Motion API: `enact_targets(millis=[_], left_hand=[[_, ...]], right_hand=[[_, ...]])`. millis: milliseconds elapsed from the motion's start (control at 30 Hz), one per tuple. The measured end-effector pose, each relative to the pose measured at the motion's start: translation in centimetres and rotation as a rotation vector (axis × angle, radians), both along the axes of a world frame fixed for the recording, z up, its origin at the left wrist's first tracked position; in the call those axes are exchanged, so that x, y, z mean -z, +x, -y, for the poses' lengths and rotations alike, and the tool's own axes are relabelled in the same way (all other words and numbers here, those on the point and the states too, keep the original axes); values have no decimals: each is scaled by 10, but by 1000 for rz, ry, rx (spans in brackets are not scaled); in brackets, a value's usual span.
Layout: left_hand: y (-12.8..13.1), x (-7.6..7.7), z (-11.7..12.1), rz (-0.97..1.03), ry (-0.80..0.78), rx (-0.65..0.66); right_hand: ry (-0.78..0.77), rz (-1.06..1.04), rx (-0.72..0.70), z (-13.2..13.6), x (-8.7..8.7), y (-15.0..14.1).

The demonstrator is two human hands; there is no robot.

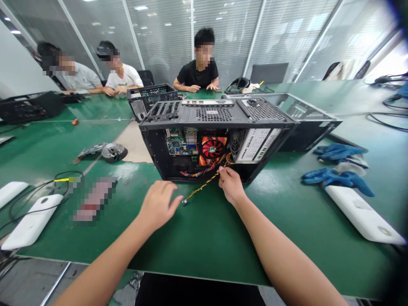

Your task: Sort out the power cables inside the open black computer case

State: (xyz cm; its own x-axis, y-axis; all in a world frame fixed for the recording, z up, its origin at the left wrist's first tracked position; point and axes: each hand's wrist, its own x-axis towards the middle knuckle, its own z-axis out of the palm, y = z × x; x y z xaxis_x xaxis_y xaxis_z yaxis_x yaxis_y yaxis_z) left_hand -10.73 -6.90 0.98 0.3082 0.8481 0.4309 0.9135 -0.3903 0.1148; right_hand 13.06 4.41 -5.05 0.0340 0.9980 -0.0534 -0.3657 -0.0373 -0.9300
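Observation:
An open black computer case [178, 114] lies on its side on the green table [204, 238], showing a motherboard [178, 142], a red fan [212, 148] and a power supply [255, 144]. A twisted yellow-and-black cable [200, 188] trails out of the case onto the table. My right hand [230, 185] pinches this cable near the case's open front edge. My left hand [158, 205] hovers over the table beside the cable's loose end, fingers loosely curled and apart, holding nothing.
Blue gloves [338, 177] and a white device [363, 214] lie at the right. Two white devices [32, 225] with black cables sit at the left. A second case [306, 117] stands behind the first. Three people sit at the far side.

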Motion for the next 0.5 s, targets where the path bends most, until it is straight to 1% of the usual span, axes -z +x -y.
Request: enact_targets(millis=[33,67,100,167,233,300,367,500], left_hand=[[19,-2,-7,22,30,89],[37,-5,-16,44,65,136],[53,-7,-25,56,81,153],[81,-10,-44,90,90,129],[101,-10,-61,130,78,73],[113,-6,-74,165,44,22],[119,0,-80,218,-32,-9],[120,13,-82,300,-129,3]], right_hand=[[1,-5,-3,0,0,0],[0,-11,-8,0,-1,0],[-3,-17,-11,0,-1,0],[-5,-20,-13,0,-1,1],[-9,-26,-13,0,0,1],[-19,-41,-15,0,1,2],[-31,-55,-21,-1,1,2],[-22,-58,-23,0,-1,1]])
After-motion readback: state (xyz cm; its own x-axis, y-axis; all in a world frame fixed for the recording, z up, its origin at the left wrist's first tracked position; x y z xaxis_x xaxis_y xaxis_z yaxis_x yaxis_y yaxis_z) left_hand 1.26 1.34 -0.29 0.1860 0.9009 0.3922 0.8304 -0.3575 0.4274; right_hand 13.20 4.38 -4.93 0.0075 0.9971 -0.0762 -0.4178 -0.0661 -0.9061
